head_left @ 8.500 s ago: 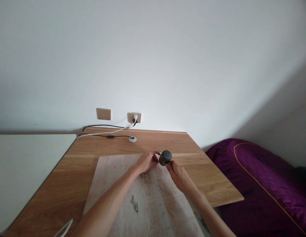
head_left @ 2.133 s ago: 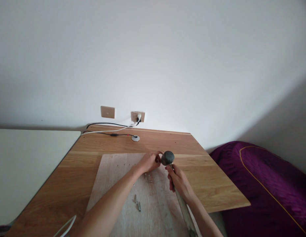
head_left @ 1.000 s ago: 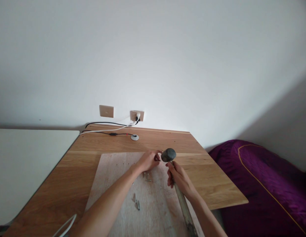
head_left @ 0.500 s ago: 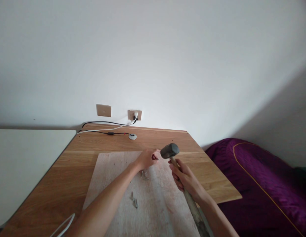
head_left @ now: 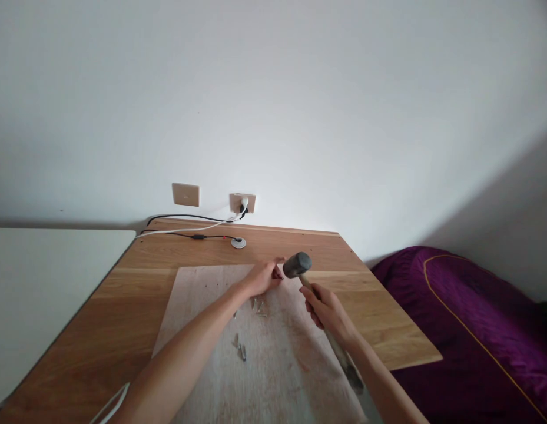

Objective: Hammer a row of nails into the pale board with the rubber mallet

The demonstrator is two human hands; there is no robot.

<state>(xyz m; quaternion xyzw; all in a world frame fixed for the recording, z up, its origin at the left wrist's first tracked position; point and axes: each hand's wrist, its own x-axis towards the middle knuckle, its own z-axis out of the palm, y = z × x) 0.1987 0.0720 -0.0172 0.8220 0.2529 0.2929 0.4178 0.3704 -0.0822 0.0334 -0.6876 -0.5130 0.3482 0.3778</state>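
Note:
My right hand [head_left: 325,307] is wrapped round the wooden handle of a mallet [head_left: 297,265] with a dark, blocky head. The head is raised just right of my left hand [head_left: 267,277], which rests near the far edge of a pale wooden board [head_left: 273,377]. The left fingers are pinched together, and whatever they hold is too small and too hidden to name. Nearer me on the board lie small shiny metal pieces [head_left: 242,351], with several more [head_left: 259,307] just below my left hand. A row of small dark spots [head_left: 217,285] runs along the board to its left.
The board lies on a wooden desk [head_left: 397,330] against a white wall. Cables run from a wall socket [head_left: 242,204] to a round desk grommet [head_left: 238,242] and leftward. A white surface [head_left: 47,294] adjoins at left. Purple fabric [head_left: 467,306] covers something at right.
The mallet head has shifted slightly left, closer to my left hand's fingers. My left hand stays at about the same place on the board, and the view has tilted a little.

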